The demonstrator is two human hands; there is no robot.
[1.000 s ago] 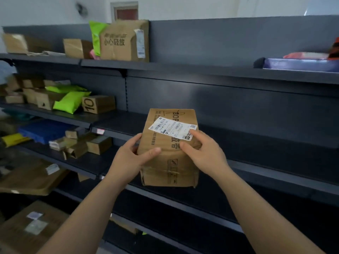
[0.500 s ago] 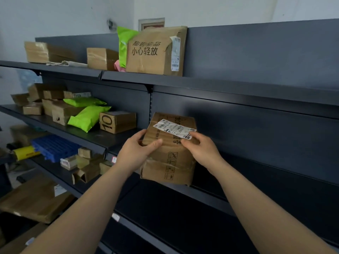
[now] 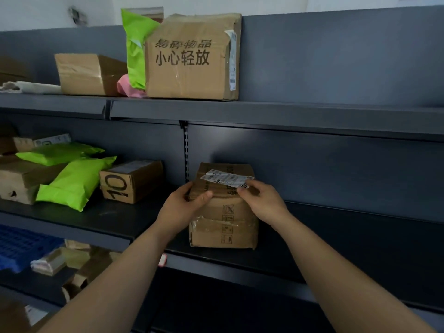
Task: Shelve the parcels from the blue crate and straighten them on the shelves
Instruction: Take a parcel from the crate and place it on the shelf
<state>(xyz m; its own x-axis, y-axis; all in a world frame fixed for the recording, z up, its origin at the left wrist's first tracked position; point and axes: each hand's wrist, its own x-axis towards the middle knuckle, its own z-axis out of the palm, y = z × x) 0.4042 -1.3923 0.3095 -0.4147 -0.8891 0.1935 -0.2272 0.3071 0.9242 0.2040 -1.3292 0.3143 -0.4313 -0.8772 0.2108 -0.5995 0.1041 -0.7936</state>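
Observation:
A brown cardboard parcel (image 3: 223, 227) with a white shipping label on top stands on the middle dark shelf (image 3: 348, 236), near its front edge. My left hand (image 3: 182, 207) grips its upper left corner, thumb across the front face. My right hand (image 3: 262, 200) holds its upper right side, fingers curled by the label. To the left on the same shelf sit a box marked "10" (image 3: 131, 181) and green mailer bags (image 3: 72, 181).
The top shelf (image 3: 288, 111) carries a large printed carton (image 3: 192, 58), a green bag and a smaller box (image 3: 89, 74). A blue crate (image 3: 21, 246) and small boxes sit on the lower left shelf. The shelves stretch bare to the right of the parcel.
Both hands carried the parcel forward and up from chest height and set it on the middle shelf. The view came closer to the shelving.

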